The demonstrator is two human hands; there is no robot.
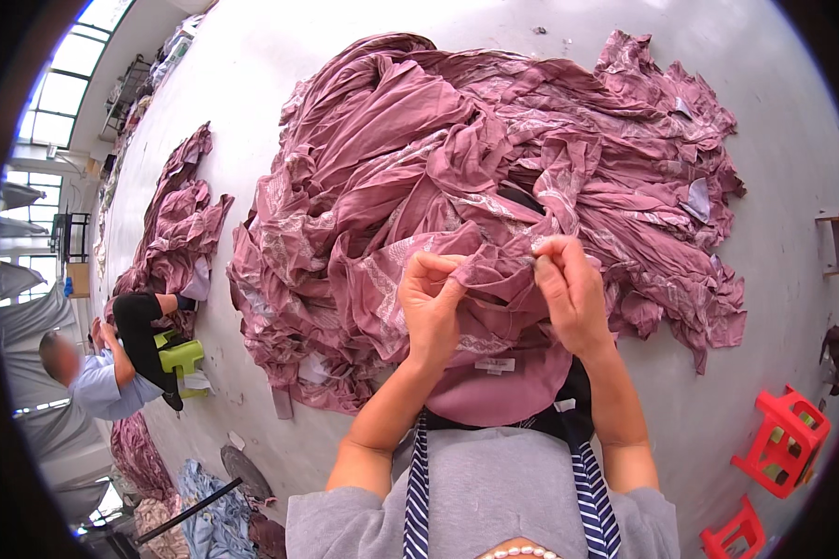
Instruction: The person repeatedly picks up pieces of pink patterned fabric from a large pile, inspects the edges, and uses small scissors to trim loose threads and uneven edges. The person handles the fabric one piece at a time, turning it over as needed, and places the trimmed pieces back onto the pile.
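Both of my hands work on a dusty-pink garment [499,387] with pale patterned bands, which lies partly over my lap. A small white label shows inside it. My left hand [431,307] is closed, pinching the garment's edge between thumb and fingers. Level with it on the right, my right hand [573,293] pinches the same garment, and a short stretch of cloth spans the two hands. Something small and pale shows at the right fingertips, too small to make out. Just beyond my hands spreads a large heap of matching pink garments [382,158], crumpled and overlapping.
At the left a person [121,373] sits on a green stool [182,359] beside another pink pile [182,224]. Red plastic stools [781,443] stand at the lower right. Blue cloth [213,512] and a dark pole [191,511] are at the lower left. The floor [242,56] is pale.
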